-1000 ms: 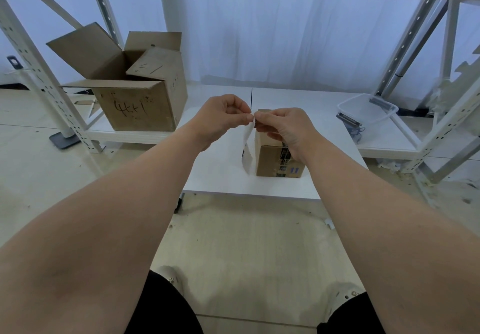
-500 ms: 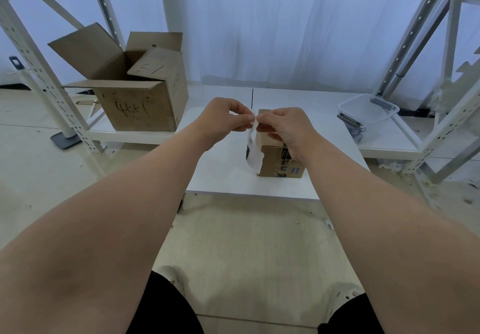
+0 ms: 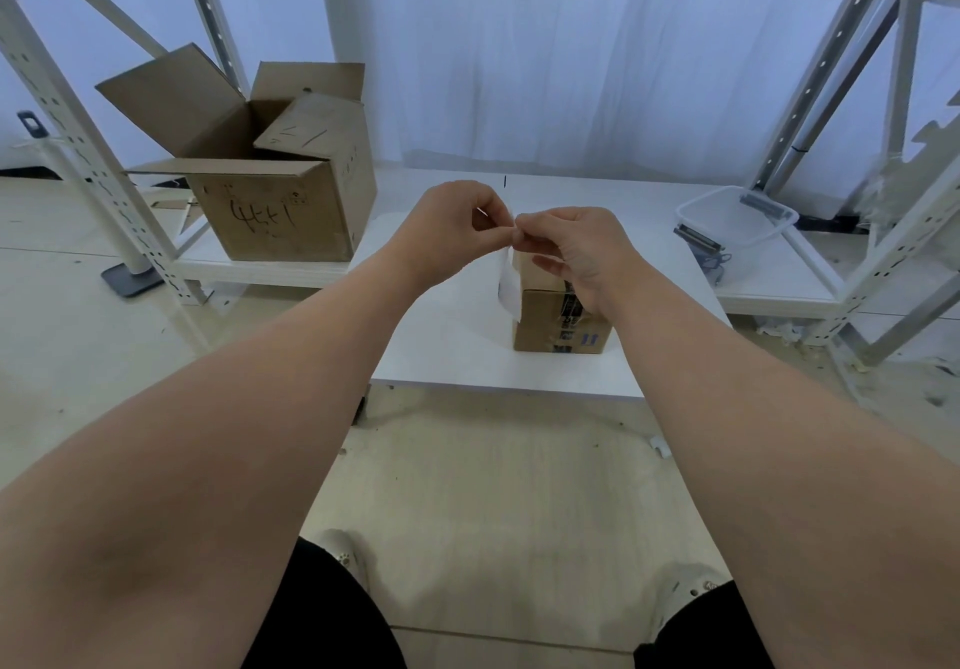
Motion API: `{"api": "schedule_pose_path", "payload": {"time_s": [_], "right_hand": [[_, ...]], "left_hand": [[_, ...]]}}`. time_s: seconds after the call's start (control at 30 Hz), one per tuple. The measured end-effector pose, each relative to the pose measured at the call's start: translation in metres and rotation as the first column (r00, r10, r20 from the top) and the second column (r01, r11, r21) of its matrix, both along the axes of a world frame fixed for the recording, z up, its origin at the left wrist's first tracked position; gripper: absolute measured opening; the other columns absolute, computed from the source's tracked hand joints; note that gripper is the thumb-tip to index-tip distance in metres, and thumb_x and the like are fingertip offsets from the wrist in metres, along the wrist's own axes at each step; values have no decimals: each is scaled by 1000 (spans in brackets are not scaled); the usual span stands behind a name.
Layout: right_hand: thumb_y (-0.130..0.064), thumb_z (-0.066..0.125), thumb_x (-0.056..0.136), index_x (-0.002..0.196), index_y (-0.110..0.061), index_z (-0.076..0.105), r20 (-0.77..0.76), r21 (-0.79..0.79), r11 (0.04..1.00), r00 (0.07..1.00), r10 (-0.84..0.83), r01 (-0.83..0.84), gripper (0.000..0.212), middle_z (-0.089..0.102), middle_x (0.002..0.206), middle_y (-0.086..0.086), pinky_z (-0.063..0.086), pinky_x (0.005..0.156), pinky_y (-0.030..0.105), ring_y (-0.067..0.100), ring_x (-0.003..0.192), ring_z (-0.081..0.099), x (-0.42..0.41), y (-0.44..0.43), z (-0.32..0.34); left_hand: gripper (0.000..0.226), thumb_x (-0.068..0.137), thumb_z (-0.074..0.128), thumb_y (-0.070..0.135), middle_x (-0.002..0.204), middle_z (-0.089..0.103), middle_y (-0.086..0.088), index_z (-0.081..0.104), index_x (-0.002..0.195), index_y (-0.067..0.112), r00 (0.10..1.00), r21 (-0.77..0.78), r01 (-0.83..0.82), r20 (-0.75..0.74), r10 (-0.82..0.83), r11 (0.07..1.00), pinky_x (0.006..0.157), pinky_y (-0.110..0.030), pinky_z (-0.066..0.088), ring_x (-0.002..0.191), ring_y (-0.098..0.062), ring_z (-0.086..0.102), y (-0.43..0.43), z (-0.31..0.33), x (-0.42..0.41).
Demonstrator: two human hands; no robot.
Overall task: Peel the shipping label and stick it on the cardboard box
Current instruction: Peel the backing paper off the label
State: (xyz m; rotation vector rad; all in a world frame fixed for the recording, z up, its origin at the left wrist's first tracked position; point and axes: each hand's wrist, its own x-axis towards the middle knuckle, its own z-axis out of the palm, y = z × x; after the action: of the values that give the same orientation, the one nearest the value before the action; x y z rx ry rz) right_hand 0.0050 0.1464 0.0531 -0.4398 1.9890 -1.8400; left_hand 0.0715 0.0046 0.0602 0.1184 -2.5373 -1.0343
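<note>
Both hands, left hand point(image 3: 451, 224) and right hand point(image 3: 574, 252), pinch the thin white paper shipping label point(image 3: 508, 283) above the small brown cardboard box point(image 3: 540, 317); limp, tear-prone, best gripped at corners.

Left hand point(image 3: 451, 224) and right hand point(image 3: 576, 252) pinch the shipping label point(image 3: 507, 286) above the cardboard box point(image 3: 556, 322).

Single head-worn wide-angle view, looking forward and down from above the forearms; white table point(image 3: 441, 356) near at centre, shelving rack point(image 3: 78, 148) and curtain point(image 3: 571, 70) behind, floor point(image 3: 493, 486) below.
</note>
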Motion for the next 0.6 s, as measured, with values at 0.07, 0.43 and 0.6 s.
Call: {"api": "schedule_pose_path", "payload": {"time_s": [0.07,0.43,0.6], "right_hand": [[-17,70,83,82,-10,71,-9,-14,1000,1000,6,-6,7,73,85,4,47,101,41,16,89,70,0,0,1],[-17,67,85,93,-13,76,-256,-30,999,966,29,-38,12,73,90,-3,48,83,18,1,90,65,2,1,24],[-9,67,84,92,-14,75,-409,-74,997,913,-2,-31,13,72,85,-8,48,74,8,-2,81,66,4,0,28]], "left_hand": [[11,82,73,22,81,66,6,65,83,13,1000,-27,-6,-28,5,1000,77,-24,53,82,-13,66,1,2,1],[10,83,69,12,82,70,-3,70,89,5,988,336,-21,-135,70,942,79,-28,54,75,-12,63,-2,19,3],[9,84,70,13,90,71,-7,70,90,6,990,443,13,-129,49,896,90,-32,55,82,-13,65,-3,23,3]]}}
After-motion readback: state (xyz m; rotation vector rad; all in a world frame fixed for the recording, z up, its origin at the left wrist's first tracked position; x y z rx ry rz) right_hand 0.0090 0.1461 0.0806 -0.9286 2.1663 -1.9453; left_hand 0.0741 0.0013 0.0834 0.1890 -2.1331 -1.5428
